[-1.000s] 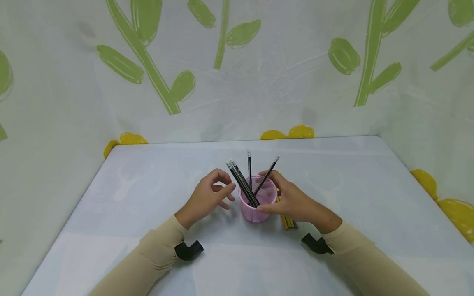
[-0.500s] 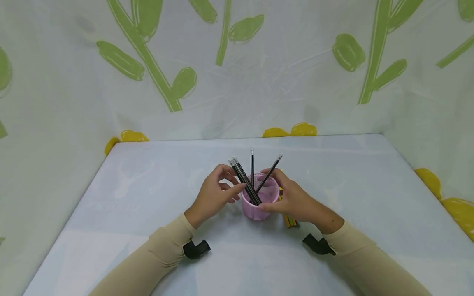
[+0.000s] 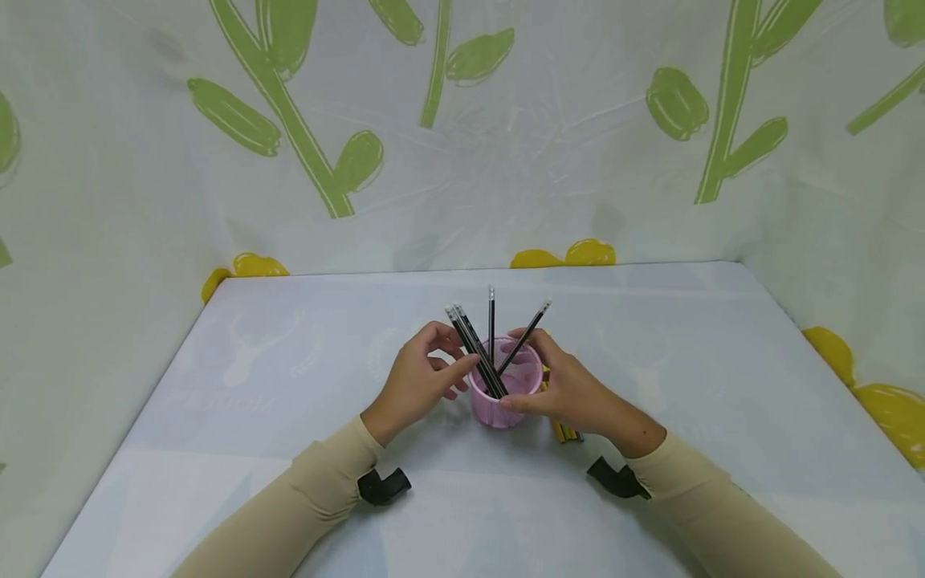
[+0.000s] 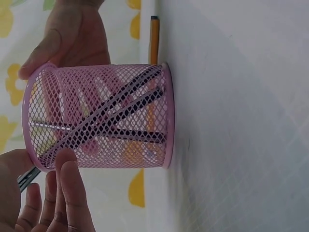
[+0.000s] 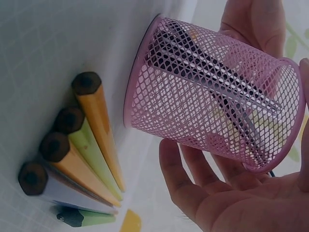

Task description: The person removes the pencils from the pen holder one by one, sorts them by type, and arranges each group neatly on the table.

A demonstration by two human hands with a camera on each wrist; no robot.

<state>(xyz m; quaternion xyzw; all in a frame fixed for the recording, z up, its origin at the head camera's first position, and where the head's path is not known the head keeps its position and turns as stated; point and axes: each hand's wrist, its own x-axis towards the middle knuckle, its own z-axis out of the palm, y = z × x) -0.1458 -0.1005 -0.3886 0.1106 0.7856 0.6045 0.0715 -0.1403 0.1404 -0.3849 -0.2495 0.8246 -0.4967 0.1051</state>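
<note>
Wrapping the right hand (image 3: 578,393) partway round the pink mesh cup (image 3: 495,414), pressing the thumb near the rim and curving the fingers along the wall. Curling the left hand (image 3: 421,376) loosely at the cup's opposite side; cannot tell whether gripping anything. Having the cup standing upright on the pale table (image 3: 477,498), between both hands. Enclosing black pencils (image 3: 470,333) in it, leaning several in a bunch toward the left hand. Showing coloured pencils (image 5: 81,168) lying just beside the cup, near the right hand.
</note>
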